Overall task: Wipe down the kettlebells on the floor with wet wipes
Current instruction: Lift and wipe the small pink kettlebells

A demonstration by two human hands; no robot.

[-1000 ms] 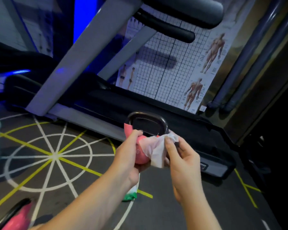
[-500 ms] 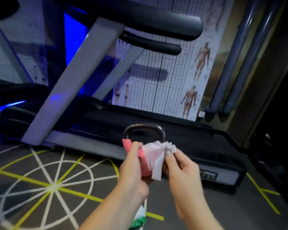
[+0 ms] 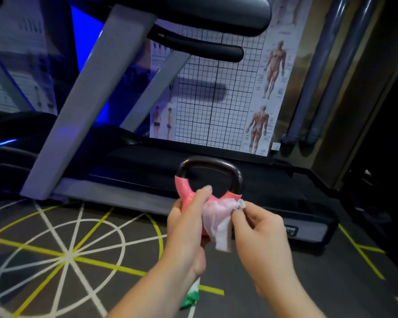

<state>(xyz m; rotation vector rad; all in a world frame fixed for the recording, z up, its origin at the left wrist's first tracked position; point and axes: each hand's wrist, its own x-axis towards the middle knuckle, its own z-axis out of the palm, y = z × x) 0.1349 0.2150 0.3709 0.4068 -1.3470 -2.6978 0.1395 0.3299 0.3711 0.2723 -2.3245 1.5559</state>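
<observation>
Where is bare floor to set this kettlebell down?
Left: floor on the white-and-yellow wheel marking, between treadmill base and left forearm, is bare. Right: grey floor between right hand and yellow lines. Crowded: straight below, where the wet-wipe pack lies; left hand grips the kettlebell, right hand pinches the wipe.

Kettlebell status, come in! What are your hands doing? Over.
Left hand grips pink kettlebell. Right hand pinches wet wipe against it. Nothing blocking the wiping.
</observation>
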